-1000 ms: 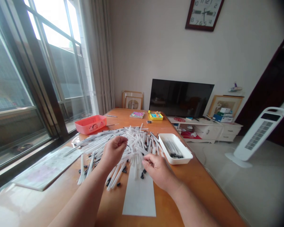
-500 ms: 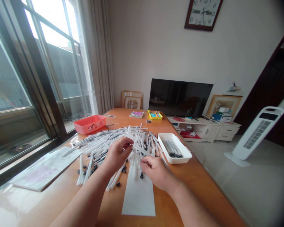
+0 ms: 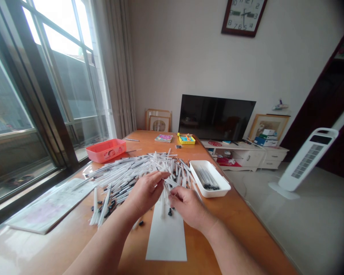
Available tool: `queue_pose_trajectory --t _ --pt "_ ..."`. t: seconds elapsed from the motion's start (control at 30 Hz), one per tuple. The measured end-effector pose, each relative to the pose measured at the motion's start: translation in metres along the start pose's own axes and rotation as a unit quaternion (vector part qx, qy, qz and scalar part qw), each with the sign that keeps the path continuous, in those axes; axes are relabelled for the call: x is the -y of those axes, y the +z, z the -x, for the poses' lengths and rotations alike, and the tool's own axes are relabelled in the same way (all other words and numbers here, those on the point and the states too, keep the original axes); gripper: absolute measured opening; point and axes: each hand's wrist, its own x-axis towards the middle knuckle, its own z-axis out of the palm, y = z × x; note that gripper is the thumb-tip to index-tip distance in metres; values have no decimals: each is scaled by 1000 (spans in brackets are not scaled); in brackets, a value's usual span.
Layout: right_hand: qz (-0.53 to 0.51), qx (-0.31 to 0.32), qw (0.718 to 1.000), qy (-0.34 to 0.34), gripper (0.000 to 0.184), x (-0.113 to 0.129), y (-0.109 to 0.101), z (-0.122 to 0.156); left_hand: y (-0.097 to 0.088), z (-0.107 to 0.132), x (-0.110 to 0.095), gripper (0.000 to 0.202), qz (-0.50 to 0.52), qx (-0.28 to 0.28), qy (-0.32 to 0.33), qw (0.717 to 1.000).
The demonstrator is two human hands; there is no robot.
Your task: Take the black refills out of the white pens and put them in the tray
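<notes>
A big heap of white pen barrels [image 3: 126, 173] covers the middle of the orange wooden table [image 3: 235, 225], with small black caps [image 3: 169, 212] scattered at its near edge. My left hand [image 3: 145, 192] hovers over the near side of the heap, its fingertips pinched on a white pen barrel [image 3: 164, 191]. My right hand [image 3: 186, 204] is just right of it, fingers curled in a pinch near the same barrel; what it holds is too small to make out. A white paper sheet [image 3: 166, 236] lies under both hands.
A white tray [image 3: 210, 182] holding thin refills stands right of the heap. A pink tray [image 3: 105, 149] sits at the far left by the window. Papers [image 3: 51, 206] lie at the left. Small coloured boxes [image 3: 186, 139] rest at the far end; the table edge runs along the right.
My left hand has moved right and toward my right hand, bringing a pen barrel with it. The right hand has shifted slightly left. The two hands are now nearly touching.
</notes>
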Motion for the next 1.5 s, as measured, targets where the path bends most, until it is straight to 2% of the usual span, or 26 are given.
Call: queue_pose_trajectory --t 0.13,0.27,0.37,0.43,0.5,0.63,0.7,0.8,0.93,1.1,1.2,1.37,1.5 --pt "-18 -1 1000 -5 24 0 0 0 -2 3 -6 52 -15 -1 -4 1000" --pt "-37 -2 999 5 25 -3 1 -1 -4 3 -5 56 17 -89 -3 996" --pt "-41 -9 999 9 23 -6 2 -1 -3 2 -1 54 35 -157 -43 986" --pt "-46 -11 999 9 23 -7 2 -1 -2 2 3 51 46 -180 -82 979" --pt "-52 -9 999 9 22 -6 2 -1 1 2 6 47 62 -180 -104 976" --pt "-58 -12 998 7 21 -5 0 -3 4 1 10 39 74 -145 -107 981" --pt "-63 -18 998 5 21 -3 -3 -4 5 1 10 31 50 -108 -116 986" --pt "-73 -33 997 13 21 -1 -7 -5 8 2 7 22 1 -11 -125 992" --pt "-90 -54 994 36 21 1 -13 -6 14 5 2 18 -20 124 -112 986" --pt "-106 -75 990 48 21 -1 -16 -8 21 10 -2 25 22 231 -85 969" --pt "-106 -88 989 46 22 -3 -17 -9 22 11 -2 28 26 259 -63 963" --pt "-115 -97 988 48 22 -3 -18 -10 20 11 -3 31 8 254 -54 966" --pt "-121 -92 987 51 22 -2 -18 -9 20 11 -7 34 0 266 -23 964"
